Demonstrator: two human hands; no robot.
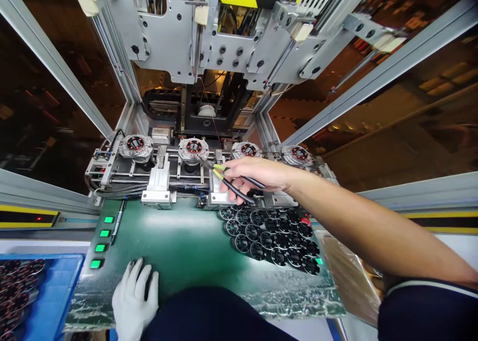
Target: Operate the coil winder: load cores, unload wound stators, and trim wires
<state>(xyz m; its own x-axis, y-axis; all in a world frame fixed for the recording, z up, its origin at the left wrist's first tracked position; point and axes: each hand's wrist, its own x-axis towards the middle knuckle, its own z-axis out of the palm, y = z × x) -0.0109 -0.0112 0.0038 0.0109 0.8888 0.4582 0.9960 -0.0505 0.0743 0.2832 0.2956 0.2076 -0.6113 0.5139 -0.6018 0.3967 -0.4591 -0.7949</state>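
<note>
Four round fixtures [182, 151] are standing in a row beyond the far edge of the counter [186, 246]; one pair of pliers [219, 175] is pointing at the second from the left, the right hand [257, 171] clamping its handles, tip contact being impossible to tell. The gloved left hand [135, 300], fingers apart, is resting by the near edge. A broad green stretch is separating one pen [118, 222] and four green buttons [100, 248] from roughly twenty clustered black cylinders [268, 240].
</note>
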